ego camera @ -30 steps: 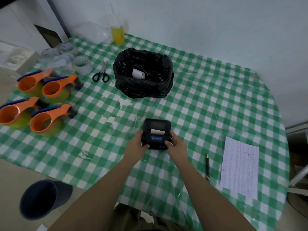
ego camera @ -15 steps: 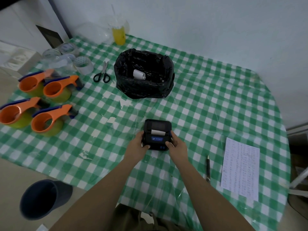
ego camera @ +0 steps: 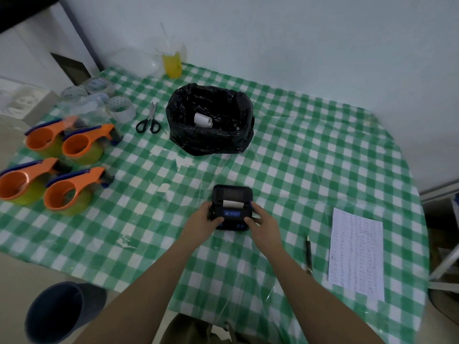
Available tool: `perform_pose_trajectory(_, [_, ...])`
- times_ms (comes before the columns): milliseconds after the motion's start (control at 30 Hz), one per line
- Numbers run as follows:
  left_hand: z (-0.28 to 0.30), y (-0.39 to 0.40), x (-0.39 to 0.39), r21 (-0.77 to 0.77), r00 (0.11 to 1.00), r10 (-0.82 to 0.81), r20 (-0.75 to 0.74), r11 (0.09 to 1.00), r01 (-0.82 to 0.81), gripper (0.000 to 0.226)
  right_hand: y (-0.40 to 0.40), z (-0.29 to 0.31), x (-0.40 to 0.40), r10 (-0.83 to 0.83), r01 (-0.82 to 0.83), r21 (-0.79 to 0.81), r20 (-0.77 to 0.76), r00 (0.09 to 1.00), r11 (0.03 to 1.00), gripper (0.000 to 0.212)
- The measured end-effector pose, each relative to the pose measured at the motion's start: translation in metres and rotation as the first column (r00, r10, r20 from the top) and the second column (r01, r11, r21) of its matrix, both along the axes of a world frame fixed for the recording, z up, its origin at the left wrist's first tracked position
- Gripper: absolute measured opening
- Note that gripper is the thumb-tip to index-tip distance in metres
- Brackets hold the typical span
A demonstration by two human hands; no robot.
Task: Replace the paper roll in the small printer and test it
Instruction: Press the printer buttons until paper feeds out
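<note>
A small black printer [ego camera: 232, 194] with a blue label sits on the green checked tablecloth [ego camera: 310, 157]. A short strip of white paper [ego camera: 232, 203] sticks out of its slot. My left hand [ego camera: 202, 220] grips its left side, thumb on the front. My right hand [ego camera: 264, 223] grips its right side, thumb on the front panel near the buttons. A white paper roll [ego camera: 202, 119] lies inside the black bag-lined bin [ego camera: 211, 142] behind the printer.
Several orange tape dispensers [ego camera: 67, 192] and clear tape rolls [ego camera: 121, 109] fill the left side, with scissors [ego camera: 149, 122] by the bin. A pen [ego camera: 308, 254] and a printed sheet [ego camera: 356, 254] lie at right. A yellow drink cup [ego camera: 172, 63] stands at the back. A dark bucket [ego camera: 57, 311] is on the floor.
Both hands stay on the printer; the grip and the printer's place look the same. The view has shifted only slightly.
</note>
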State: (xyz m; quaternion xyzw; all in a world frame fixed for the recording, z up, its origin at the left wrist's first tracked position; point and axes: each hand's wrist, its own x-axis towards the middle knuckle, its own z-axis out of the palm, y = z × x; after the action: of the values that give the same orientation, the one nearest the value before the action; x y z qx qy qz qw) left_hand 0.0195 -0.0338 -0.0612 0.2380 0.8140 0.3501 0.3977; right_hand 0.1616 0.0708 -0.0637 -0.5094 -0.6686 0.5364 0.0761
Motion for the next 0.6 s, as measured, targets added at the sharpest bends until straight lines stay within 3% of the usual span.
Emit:
perform_pose_trajectory(133, [0.003, 0.003, 0.0, -0.003, 0.997, 0.038, -0.07, 0.999, -0.038, 0.039, -0.006, 0.001, 0.007, 0.048, -0.049, 0.061, 0.02, 0.999, 0.997, 0.028])
perform_pose_trajectory(433, [0.003, 0.004, 0.004, 0.023, 0.996, 0.086, -0.033, 0.996, -0.085, 0.039, -0.006, 0.006, 0.011, 0.245, -0.316, 0.243, 0.282, 0.928, 0.917, 0.037])
perform_pose_trajectory(600, [0.002, 0.003, 0.004, 0.02, 0.995, 0.091, -0.027, 0.996, -0.09, 0.041, -0.007, 0.008, 0.009, 0.228, -0.308, 0.249, 0.302, 0.926, 0.918, 0.036])
